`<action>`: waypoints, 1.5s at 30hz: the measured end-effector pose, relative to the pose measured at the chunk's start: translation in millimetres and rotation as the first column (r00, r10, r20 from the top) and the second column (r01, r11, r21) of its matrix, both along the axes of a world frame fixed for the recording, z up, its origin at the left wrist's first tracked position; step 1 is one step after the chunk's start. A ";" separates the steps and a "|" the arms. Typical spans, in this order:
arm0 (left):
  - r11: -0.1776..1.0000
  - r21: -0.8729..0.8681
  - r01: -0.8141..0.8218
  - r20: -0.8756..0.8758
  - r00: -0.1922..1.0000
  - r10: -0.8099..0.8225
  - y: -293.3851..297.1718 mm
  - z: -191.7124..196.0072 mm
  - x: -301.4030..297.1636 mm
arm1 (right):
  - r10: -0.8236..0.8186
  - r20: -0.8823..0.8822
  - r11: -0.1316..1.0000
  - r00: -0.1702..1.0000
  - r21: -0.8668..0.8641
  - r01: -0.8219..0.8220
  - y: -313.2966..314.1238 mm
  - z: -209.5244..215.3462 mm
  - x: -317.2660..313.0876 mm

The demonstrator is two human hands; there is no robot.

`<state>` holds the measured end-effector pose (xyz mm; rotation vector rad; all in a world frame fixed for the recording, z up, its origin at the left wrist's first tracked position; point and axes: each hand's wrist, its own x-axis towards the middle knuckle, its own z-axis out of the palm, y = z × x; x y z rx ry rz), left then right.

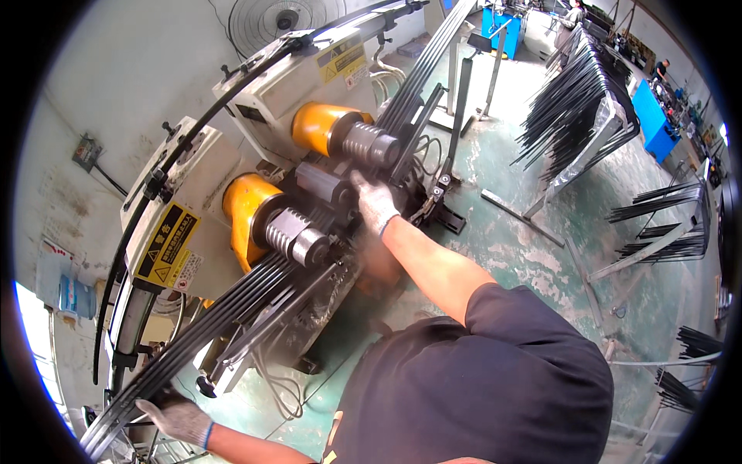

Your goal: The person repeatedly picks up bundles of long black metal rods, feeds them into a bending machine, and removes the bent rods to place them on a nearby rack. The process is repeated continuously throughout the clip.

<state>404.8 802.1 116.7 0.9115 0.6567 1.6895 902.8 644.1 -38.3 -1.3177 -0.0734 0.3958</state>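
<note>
At the machine point(197, 182), both hands are gloved & well apart. L hand point(184, 423) is by the lower-left end of the long dark rods point(216, 319), thumb against them, other fingers mostly hidden, so can't tell if it's clamped on them. R hand point(376, 205) is at the machine's middle, fingertips by the end of a grey block point(319, 184); can't tell what, if anything, it grips. Rods lie side by side, running approx. diagonally along the machine's front, by its 2 ribbed rollers point(290, 232), each w/ an orange cover point(241, 203) behind it. Yellow warning labels point(168, 241) are on the machine's white housings; a black cable point(210, 117) arcs along its top. Behind the machine: pale wall point(116, 85) w/ a lg. round fan point(287, 19). Right of the machine: worn green floor point(495, 193), then a metal rack point(603, 131) w/ many thin black bars point(568, 108). Well beyond the machine: blue cabinet point(655, 124) & another person point(570, 23).
</note>
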 end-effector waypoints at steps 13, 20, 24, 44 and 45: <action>0.946 0.319 0.049 -0.337 0.939 0.064 3.2 127.6 162.3 | 0.090 -0.151 0.963 0.984 0.267 -0.047 5.4 19.4 26.3; 0.907 0.401 0.124 -0.615 0.771 0.167 -24.6 159.7 251.7 | 0.177 0.042 0.929 0.983 0.324 -0.182 6.3 -7.3 41.9; 0.788 0.507 0.348 -0.748 0.632 0.202 -22.8 154.9 296.2 | 0.171 0.060 0.894 0.983 0.410 -0.180 17.4 -34.0 54.1; 0.793 0.434 0.429 -0.740 0.671 0.042 -21.0 156.0 326.2 | 0.029 0.398 0.941 0.917 0.297 -0.160 2.6 -17.8 46.8; 0.794 0.425 0.436 -0.752 0.658 0.041 -19.5 156.7 325.8 | 0.053 0.331 0.945 0.942 0.289 -0.154 1.5 -15.4 46.6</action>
